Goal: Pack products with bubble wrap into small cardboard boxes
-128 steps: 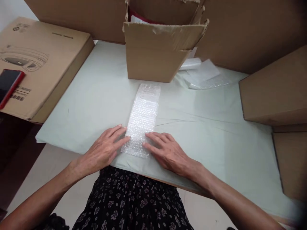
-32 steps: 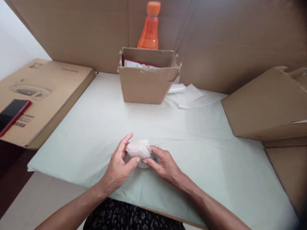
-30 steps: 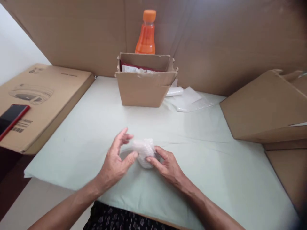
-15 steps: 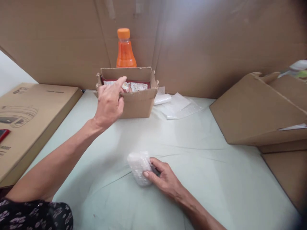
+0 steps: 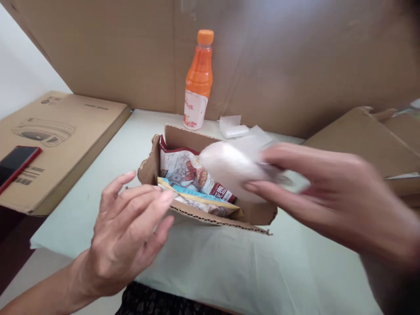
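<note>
My right hand (image 5: 331,197) pinches a bubble-wrapped bundle (image 5: 229,164), smeared by motion, above the right part of an open cardboard box (image 5: 259,212). What the wrap encloses cannot be made out. At the box's near left side is my left hand (image 5: 127,232), fingers apart and holding nothing; its fingertips are close to the rim. Inside the box stand a white and dark-red printed food packet (image 5: 183,164) and, in front of it, a yellow and blue packet (image 5: 200,194). The bundle hides part of the box's far side.
Behind the box stands an orange drink bottle (image 5: 199,78). Clear plastic wrap (image 5: 234,127) lies to its right. On the left, a red-edged phone (image 5: 19,164) rests on a flat printed carton (image 5: 98,127). Another cardboard box (image 5: 348,131) is at the right, and a cardboard wall (image 5: 278,74) rises behind.
The box has come nearer and turned, showing its packets and the whole bottle. My right hand has raised the wrapped bundle over it. My left hand has come off the box's front rim.
</note>
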The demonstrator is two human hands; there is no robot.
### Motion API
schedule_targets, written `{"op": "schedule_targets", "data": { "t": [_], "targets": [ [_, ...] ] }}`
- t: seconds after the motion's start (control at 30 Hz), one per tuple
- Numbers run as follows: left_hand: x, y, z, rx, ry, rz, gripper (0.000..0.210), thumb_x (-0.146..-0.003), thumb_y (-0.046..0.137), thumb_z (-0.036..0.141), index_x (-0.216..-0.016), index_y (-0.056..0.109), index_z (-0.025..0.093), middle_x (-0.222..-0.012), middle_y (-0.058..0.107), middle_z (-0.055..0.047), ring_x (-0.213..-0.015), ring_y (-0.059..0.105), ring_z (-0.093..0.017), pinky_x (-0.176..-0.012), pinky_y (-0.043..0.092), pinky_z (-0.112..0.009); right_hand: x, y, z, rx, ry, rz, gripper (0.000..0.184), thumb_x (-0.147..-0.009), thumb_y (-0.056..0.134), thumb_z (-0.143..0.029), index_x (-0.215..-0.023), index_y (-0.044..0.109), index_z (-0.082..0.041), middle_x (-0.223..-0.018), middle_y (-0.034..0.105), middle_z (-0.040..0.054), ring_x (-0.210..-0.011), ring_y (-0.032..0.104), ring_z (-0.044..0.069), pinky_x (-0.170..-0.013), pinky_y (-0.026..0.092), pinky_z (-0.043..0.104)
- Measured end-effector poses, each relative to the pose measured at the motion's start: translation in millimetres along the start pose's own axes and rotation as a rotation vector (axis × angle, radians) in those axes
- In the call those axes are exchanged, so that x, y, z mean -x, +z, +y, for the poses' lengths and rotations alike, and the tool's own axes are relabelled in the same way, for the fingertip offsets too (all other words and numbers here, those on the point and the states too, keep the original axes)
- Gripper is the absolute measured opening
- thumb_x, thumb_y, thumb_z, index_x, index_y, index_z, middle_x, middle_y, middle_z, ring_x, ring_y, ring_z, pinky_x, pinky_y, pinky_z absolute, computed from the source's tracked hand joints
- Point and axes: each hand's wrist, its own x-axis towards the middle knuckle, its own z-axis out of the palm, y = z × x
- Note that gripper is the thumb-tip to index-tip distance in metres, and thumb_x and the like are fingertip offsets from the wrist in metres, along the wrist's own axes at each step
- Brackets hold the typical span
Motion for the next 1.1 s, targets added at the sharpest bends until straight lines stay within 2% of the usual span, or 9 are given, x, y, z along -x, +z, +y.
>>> {"op": "schedule_targets", "data": {
  "t": [0.17, 0.37, 0.5, 0.6, 0.7, 0.8, 0.93, 1.0, 1.1],
  "targets": [
    [9, 4.4, -11, 0.077, -0.021, 0.079, 0.074, -0.083, 0.064, -0.002, -0.151, 0.043, 0.018, -0.103, 0.073, -0.006, -0.094, 0.068, -0.019, -0.114, 0.045, -0.051, -87, 60, -27, 0.370, -0.183, -0.392, 0.016, -0.085, 0.070, -0.028, -0.072, 0.064, -0.021, -0.065, 0.066, 0.0021, -0.061, 0.060, 0.016, -0.056, 0.035, 0.027],
    [12, 11.9, -14, 0.142, -0.031, 0.135, 0.069, -0.082, 0.063, -0.005, -0.145, 0.047, 0.017, -0.100, 0.071, -0.005, -0.094, 0.067, -0.019, -0.110, 0.049, -0.048, -92, 102, -41, 0.458, -0.179, -0.651, 0.023, -0.070, 0.069, 0.002, -0.064, 0.060, -0.019, -0.057, 0.064, 0.0035, -0.059, 0.066, 0.022, -0.056, 0.035, 0.029],
    [13, 13.4, -15, 0.149, -0.053, 0.137, 0.068, -0.083, 0.064, 0.000, -0.146, 0.049, 0.022, -0.101, 0.069, -0.004, -0.097, 0.067, -0.020, -0.112, 0.049, -0.048, -98, 104, -53, 0.633, -0.271, -0.759, 0.018, -0.073, 0.073, 0.001, -0.079, 0.071, -0.016, -0.066, 0.070, 0.0060, -0.065, 0.071, 0.023, -0.057, 0.039, 0.029],
    [21, 17.0, -16, 0.118, -0.199, 0.259, 0.073, -0.083, 0.072, 0.011, -0.150, 0.048, 0.029, -0.122, 0.064, -0.008, -0.120, 0.062, -0.027, -0.117, 0.046, -0.051, -93, 68, -55, 0.690, -0.280, -0.629, 0.016, -0.089, 0.074, -0.032, -0.094, 0.074, -0.017, -0.068, 0.070, 0.0050, -0.067, 0.071, 0.023, -0.057, 0.040, 0.030],
    [39, 26.2, -17, 0.191, -0.424, 0.419, 0.076, -0.084, 0.075, 0.021, -0.153, 0.045, 0.031, -0.144, 0.054, -0.010, -0.137, 0.052, -0.032, -0.122, 0.040, -0.056, -60, 9, -32, 0.568, -0.193, -0.112, 0.035, -0.096, 0.061, -0.057, -0.101, 0.073, -0.025, -0.076, 0.071, 0.0028, -0.070, 0.069, 0.021, -0.063, 0.044, 0.033],
    [66, 38.7, -19, 0.411, -0.681, 0.350, 0.069, -0.087, 0.074, 0.027, -0.150, 0.046, 0.032, -0.151, 0.052, -0.009, -0.141, 0.051, -0.032, -0.124, 0.039, -0.057, 6, -26, 4, 0.401, 0.096, 0.281, 0.029, -0.100, 0.054, -0.056, -0.101, 0.072, -0.033, -0.083, 0.073, 0.0019, -0.068, 0.066, 0.017, -0.068, 0.048, 0.035],
    [93, 56.1, -27, 0.635, -1.036, 0.228, 0.060, -0.082, 0.079, 0.041, -0.138, 0.056, 0.036, -0.148, 0.059, -0.001, -0.138, 0.055, -0.035, -0.118, 0.047, -0.061, 94, 12, 25, -0.009, 0.310, 0.082, 0.019, -0.095, 0.064, -0.040, -0.105, 0.070, -0.025, -0.094, 0.077, 0.0048, -0.076, 0.071, 0.019, -0.061, 0.054, 0.030],
    [94, 65.4, -35, 0.632, -1.115, 0.182, 0.054, -0.079, 0.080, 0.047, -0.129, 0.061, 0.041, -0.136, 0.067, 0.007, -0.139, 0.054, -0.038, -0.114, 0.050, -0.064, 108, 54, 25, -0.195, 0.328, -0.052, 0.055, -0.091, 0.069, -0.043, -0.139, 0.057, -0.019, -0.130, 0.070, 0.0133, -0.105, 0.071, 0.023, -0.074, 0.060, 0.033],
    [79, 79.3, -42, 0.641, -1.196, 0.125, 0.043, -0.077, 0.081, 0.049, -0.116, 0.066, 0.040, -0.122, 0.074, 0.009, -0.135, 0.057, -0.038, -0.114, 0.050, -0.065, 91, 99, 27, -0.330, 0.280, -0.114, 0.083, -0.087, 0.074, -0.045, -0.155, 0.038, -0.014, -0.153, 0.051, 0.0206, -0.133, 0.057, 0.029, -0.098, 0.056, 0.041]
  ]
}}
